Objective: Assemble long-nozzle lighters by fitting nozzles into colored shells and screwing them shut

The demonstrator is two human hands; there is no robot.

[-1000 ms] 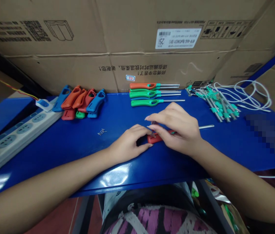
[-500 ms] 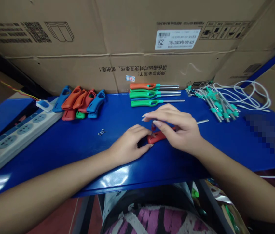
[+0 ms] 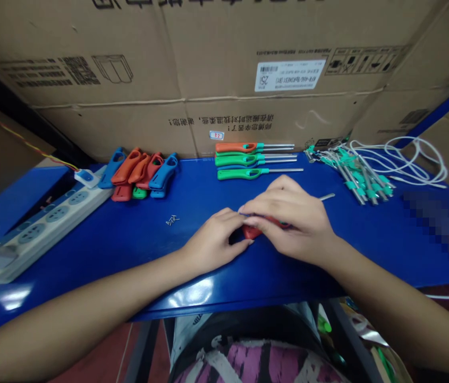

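A red long-nosed lighter (image 3: 251, 232) lies on the blue table under my hands, its metal tube (image 3: 328, 197) sticking out to the right. My left hand (image 3: 218, 239) grips its handle end between thumb and fingers. Over the middle of the lighter, my right hand (image 3: 294, 221) is closed, fingertips and thumb brought together at the handle end. What those fingers pinch is hidden behind them. Several small screws (image 3: 172, 219) lie loose on the table to the left of my left hand.
Behind my hands, several assembled lighters (image 3: 240, 174) lie stacked. Coloured handle shells (image 3: 138, 173) are heaped at left, near a white power strip (image 3: 57, 215). Metal tubes with green parts (image 3: 362, 178) and a coiled white cable (image 3: 419, 159) lie at right. A cardboard box (image 3: 216, 69) stands along the back.
My right fingers have come down and closed at the handle end, hiding the small red tool that stood there. My left hand still holds the lighter. The camera view has shifted slightly.
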